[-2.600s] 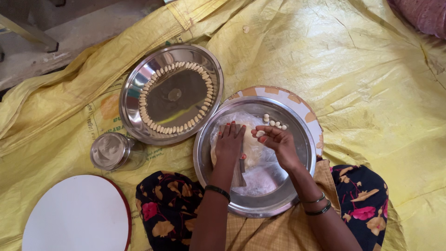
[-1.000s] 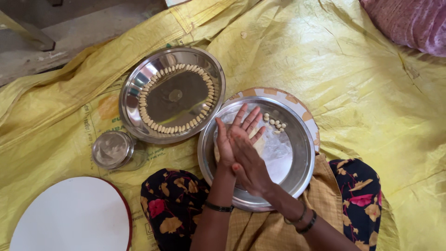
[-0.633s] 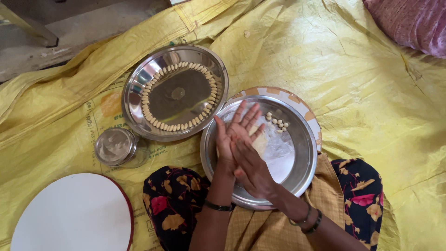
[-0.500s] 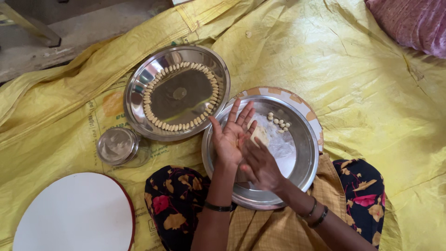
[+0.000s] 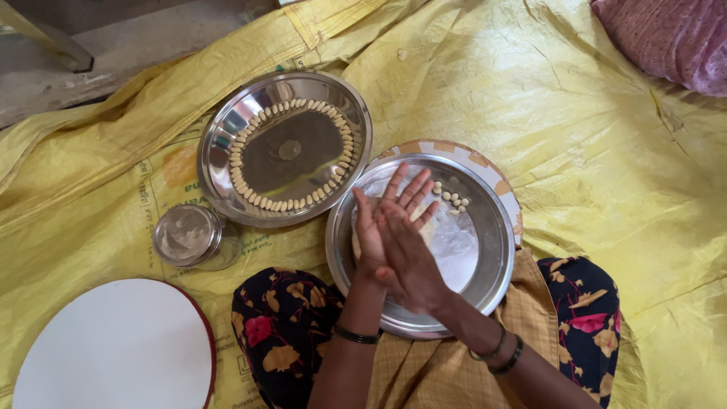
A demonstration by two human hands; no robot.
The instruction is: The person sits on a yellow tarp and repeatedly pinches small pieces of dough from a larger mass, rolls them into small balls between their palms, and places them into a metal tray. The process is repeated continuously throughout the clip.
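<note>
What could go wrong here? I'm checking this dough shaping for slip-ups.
The left hand and right hand press together above the near steel plate; whatever is between them could drop. Five small dough pieces lie close to the fingers and might be knocked. The far plate's ring of pieces could be disturbed.

A round, shallow stainless-steel plate [image 5: 485, 280] lies flat on the person's lap, resting on a patterned disc whose rim shows at its far edge. A clear plastic sheet [image 5: 458, 246] covers its middle, with pale dough [image 5: 426, 227] partly hidden on it. A small cluster of tiny cream-coloured dough pellets [image 5: 449, 198] sits near the plate's far rim.
</note>
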